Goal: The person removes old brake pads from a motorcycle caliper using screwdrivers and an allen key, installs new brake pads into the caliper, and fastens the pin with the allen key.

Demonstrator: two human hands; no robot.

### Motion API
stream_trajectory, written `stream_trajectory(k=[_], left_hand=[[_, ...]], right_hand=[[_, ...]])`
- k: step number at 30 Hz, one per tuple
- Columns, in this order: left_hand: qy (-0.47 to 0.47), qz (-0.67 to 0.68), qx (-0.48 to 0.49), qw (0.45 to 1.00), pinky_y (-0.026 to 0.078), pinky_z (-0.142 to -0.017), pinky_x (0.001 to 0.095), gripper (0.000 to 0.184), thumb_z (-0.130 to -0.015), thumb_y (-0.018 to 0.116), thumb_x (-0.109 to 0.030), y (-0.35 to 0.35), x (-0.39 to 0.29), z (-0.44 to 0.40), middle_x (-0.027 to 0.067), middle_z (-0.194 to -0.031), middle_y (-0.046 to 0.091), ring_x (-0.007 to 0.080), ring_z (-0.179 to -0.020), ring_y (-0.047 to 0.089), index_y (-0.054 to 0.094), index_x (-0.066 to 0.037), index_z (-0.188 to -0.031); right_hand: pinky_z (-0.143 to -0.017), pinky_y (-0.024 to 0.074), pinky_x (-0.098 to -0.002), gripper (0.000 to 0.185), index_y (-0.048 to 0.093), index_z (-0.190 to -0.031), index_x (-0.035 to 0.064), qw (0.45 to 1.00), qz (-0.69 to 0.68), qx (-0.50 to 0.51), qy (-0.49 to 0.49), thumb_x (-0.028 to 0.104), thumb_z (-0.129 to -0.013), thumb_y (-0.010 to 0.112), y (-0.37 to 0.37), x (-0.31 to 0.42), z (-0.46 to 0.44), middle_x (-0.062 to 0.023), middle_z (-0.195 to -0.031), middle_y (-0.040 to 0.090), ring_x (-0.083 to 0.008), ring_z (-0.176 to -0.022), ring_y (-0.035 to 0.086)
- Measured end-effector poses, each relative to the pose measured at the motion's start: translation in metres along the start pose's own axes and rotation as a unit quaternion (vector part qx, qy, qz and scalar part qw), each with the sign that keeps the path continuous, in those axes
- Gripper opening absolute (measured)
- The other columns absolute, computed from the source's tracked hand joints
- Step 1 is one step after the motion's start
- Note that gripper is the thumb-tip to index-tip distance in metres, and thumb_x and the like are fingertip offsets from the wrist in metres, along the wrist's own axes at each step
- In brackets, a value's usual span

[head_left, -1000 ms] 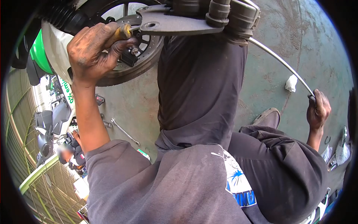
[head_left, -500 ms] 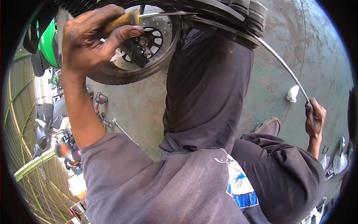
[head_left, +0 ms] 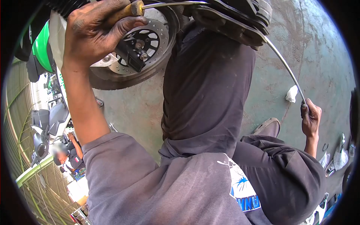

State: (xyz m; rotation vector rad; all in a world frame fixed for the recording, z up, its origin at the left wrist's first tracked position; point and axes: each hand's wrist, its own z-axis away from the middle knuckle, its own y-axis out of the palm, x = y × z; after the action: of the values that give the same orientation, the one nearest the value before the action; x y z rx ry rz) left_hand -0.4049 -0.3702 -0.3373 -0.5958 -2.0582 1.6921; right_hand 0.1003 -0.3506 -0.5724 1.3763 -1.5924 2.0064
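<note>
Head view gives me both hands gripping metal. My left hand (head_left: 89,36), far on the left, is closed around the yellow handle (head_left: 129,10) of a tool, the thumb along its near side. The tool's slim metal shaft (head_left: 172,4) runs right from the handle to a dark, layered part (head_left: 228,28) at the far edge, above the trouser leg (head_left: 210,90). From that part's right end, a curved silver rod (head_left: 284,63) comes down toward me, and my right hand (head_left: 311,118) pinches its lower end between thumb and fingers. I can't tell whether shaft and rod are one piece inside the dark part. Just beside the rod, a crumpled white scrap (head_left: 291,93) lies on the green floor (head_left: 127,112). Below my left hand I see a wheel (head_left: 150,79) with a perforated disc (head_left: 164,45), and a green panel (head_left: 42,47) left of the wrist. Another person (head_left: 73,161) is at the left, well apart from my hands; clear plastic bags (head_left: 340,160) lie at the right.
</note>
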Motion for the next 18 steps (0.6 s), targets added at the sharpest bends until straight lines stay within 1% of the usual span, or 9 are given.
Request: stream_trajectory(k=[2,3,4,6,8,12,13,17,18], left_hand=[[0.075,-0.033,-0.034,0.996,0.05,-0.064,0.0285,0.033,-0.073,0.081,-0.015,-0.001,0.006,-0.005,0.0105,-0.079,0.069,0.0226,-0.066,0.064,0.067,0.002,-0.097],[0.041,-0.033,-0.003,0.999,0.051,-0.063,0.0298,0.035,-0.07,0.083,-0.016,-0.004,0.002,-0.009,0.0102,-0.079,0.07,0.0219,-0.065,0.063,0.068,0.002,-0.096],[0.042,-0.035,-0.005,0.998,0.051,-0.063,0.0298,0.035,-0.07,0.083,-0.016,-0.003,0.004,-0.01,0.0102,-0.079,0.07,0.0219,-0.065,0.063,0.068,0.002,-0.096],[0.079,-0.069,-0.026,0.994,0.051,-0.063,0.0311,0.036,-0.069,0.084,-0.018,0.0,0.01,-0.01,0.0101,-0.08,0.07,0.0213,-0.063,0.063,0.068,0.001,-0.095],[0.09,-0.074,-0.029,0.993,0.053,-0.065,0.032,0.036,-0.068,0.084,-0.019,0.003,0.019,-0.01,0.0103,-0.082,0.071,0.0216,-0.065,0.065,0.068,0.0,-0.094],[0.14,-0.126,-0.07,0.98,0.054,-0.069,0.0324,0.036,-0.068,0.085,-0.019,0.007,0.027,-0.012,0.0106,-0.083,0.071,0.0248,-0.073,0.069,0.068,-0.002,-0.095],[0.151,-0.149,-0.083,0.974,0.054,-0.07,0.0326,0.036,-0.068,0.085,-0.019,0.008,0.028,-0.013,0.0107,-0.083,0.071,0.0256,-0.076,0.07,0.068,-0.002,-0.095],[0.14,-0.156,-0.102,0.973,0.054,-0.069,0.0319,0.035,-0.068,0.084,-0.019,0.012,0.032,-0.012,0.0104,-0.083,0.071,0.0257,-0.075,0.07,0.068,-0.002,-0.095],[0.145,-0.159,-0.096,0.972,0.053,-0.072,0.0323,0.035,-0.069,0.084,-0.02,0.012,0.03,-0.014,0.0104,-0.084,0.071,0.0258,-0.077,0.07,0.069,-0.003,-0.095]], right_hand=[[-0.048,0.0246,-0.0334,0.043,0.04,-0.07,0.0006,1.0,-0.003,-0.005,0.007,0.032,-0.096,0.055,0.001,0.001,0.0,-0.0088,-0.062,0.027,-0.0202,-0.05,0.028],[-0.048,0.0246,-0.0336,0.044,0.04,-0.07,0.0006,1.0,-0.002,-0.002,0.005,0.032,-0.096,0.055,0.0,0.0,0.0,-0.009,-0.062,0.027,-0.0205,-0.05,0.028],[-0.048,0.0246,-0.0339,0.044,0.04,-0.07,0.0006,1.0,0.0,0.001,0.003,0.033,-0.096,0.055,0.001,-0.001,0.001,-0.0091,-0.062,0.027,-0.0207,-0.05,0.028],[-0.048,0.0249,-0.0342,0.044,0.04,-0.07,0.0007,1.0,0.001,0.001,0.007,0.033,-0.096,0.055,0.001,-0.004,0.001,-0.0094,-0.062,0.027,-0.0211,-0.051,0.028],[-0.045,0.0252,-0.0291,0.044,0.04,-0.068,0.003,0.999,0.028,0.002,-0.035,0.032,-0.099,0.05,0.003,-0.004,0.0,-0.0028,-0.055,0.032,-0.0125,-0.046,0.032],[-0.043,0.0275,-0.029,0.046,0.04,-0.066,0.0039,1.0,0.007,0.008,-0.019,0.034,-0.099,0.05,0.008,-0.009,0.002,-0.0033,-0.054,0.034,-0.0123,-0.045,0.035],[-0.048,0.0256,-0.0334,0.042,0.041,-0.07,0.0001,0.999,-0.037,0.012,0.013,0.03,-0.096,0.056,0.008,-0.005,0.003,-0.0095,-0.061,0.027,-0.0207,-0.05,0.027],[-0.048,0.0258,-0.0332,0.041,0.042,-0.07,0.0001,0.999,-0.046,0.009,0.022,0.03,-0.096,0.056,0.011,-0.006,0.005,-0.0091,-0.06,0.028,-0.0202,-0.05,0.027],[-0.047,0.0257,-0.0331,0.041,0.042,-0.071,0.0002,0.999,-0.046,0.011,0.017,0.029,-0.096,0.056,0.011,-0.007,0.005,-0.0088,-0.06,0.028,-0.0198,-0.05,0.028]])
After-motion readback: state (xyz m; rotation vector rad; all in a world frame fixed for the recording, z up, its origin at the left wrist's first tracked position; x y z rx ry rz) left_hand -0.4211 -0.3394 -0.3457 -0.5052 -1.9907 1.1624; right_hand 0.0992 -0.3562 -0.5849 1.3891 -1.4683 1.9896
